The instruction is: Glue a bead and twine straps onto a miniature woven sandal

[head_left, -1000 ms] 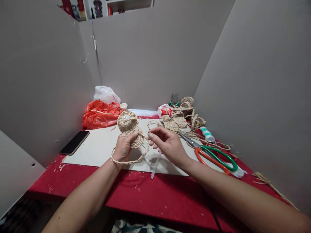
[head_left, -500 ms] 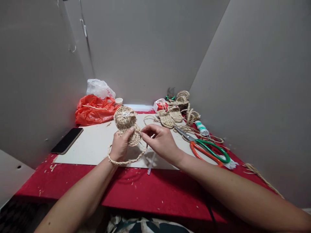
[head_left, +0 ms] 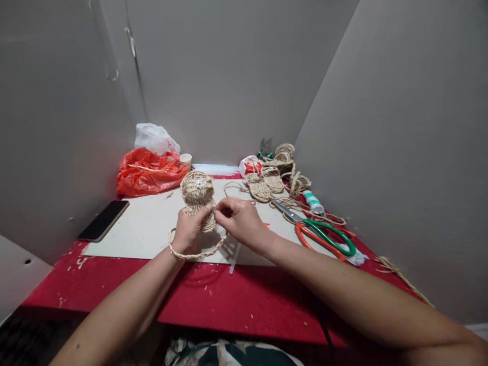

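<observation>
mid-frame, the left hand [head_left: 188,227] pinches a woven piece [head_left: 197,197], seemingly steadying it for the right hand [head_left: 241,219], fingers pressed together at the piece's edge.

We look from one camera worn on the person's head, facing forward and down between both forearms [head_left: 131,300], close over the near edge of the table [head_left: 236,300], with the grey back wall [head_left: 229,76] beyond.

Plain grey walls [head_left: 229,76] enclose a red-covered table [head_left: 125,284] closely
</observation>
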Tool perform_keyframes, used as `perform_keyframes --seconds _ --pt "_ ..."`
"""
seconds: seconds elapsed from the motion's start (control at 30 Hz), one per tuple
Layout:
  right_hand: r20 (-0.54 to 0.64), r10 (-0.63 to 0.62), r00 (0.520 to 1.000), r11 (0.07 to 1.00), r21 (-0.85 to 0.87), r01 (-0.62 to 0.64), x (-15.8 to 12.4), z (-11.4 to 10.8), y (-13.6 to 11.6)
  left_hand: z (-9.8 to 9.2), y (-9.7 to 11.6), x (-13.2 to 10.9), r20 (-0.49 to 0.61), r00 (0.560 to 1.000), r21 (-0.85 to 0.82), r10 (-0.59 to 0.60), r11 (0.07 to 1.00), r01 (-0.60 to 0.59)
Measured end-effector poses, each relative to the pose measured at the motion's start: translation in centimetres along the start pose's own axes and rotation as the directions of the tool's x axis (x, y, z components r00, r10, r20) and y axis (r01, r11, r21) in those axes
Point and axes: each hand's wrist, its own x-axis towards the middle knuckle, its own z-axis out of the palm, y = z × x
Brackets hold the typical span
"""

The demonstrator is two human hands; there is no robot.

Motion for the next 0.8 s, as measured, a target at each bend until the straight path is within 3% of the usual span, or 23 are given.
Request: perform_keyframes --seconds 0.17,0.33,0.4,0.5,0.6,0.67,0.8 --pt "0.105 -0.020 0.994 0.978 0.211 -0.002 0.0 -1.6 0.0 -0.1 0.2 0.4 -0.024 0.999 -0.067 -0.033 0.997 0.031" --pt "-0.118 0.134 0.984 0.934 0.347 -0.086 -0.5 -2.8 0.1 -0.1 0.7 0.7 -0.059 0.993 -0.174 -0.103 0.980 0.091" --pt "-0.089 0.168 0.982 0.931 0.342 -0.128 -0.7 -2.5 0.5 -0.1 1.0 0.8 -0.072 0.986 -0.243 -0.147 0.962 0.126" --pt "0.111 0.152 0.982 0.923 0.340 -0.181 -1.2 -1.2 1.0 0.0 1.2 0.9 -0.061 0.980 -0.277 -0.187 0.947 0.164" --pt "0.232 0.105 0.967 0.856 0.475 -0.207 -1.5 0.4 0.7 -0.1 1.2 0.8 -0.016 0.981 -0.253 -0.193 0.950 0.183" --pt "0.209 0.098 0.973 0.801 0.563 -0.202 -1.5 1.3 0.3 -0.1 1.1 0.6 0.017 0.985 -0.239 -0.174 0.955 0.173" --pt "0.093 0.205 0.974 0.722 0.658 -0.215 -1.0 2.3 -0.4 0.1 1.0 0.3 0.054 0.991 -0.236 -0.121 0.963 0.131"
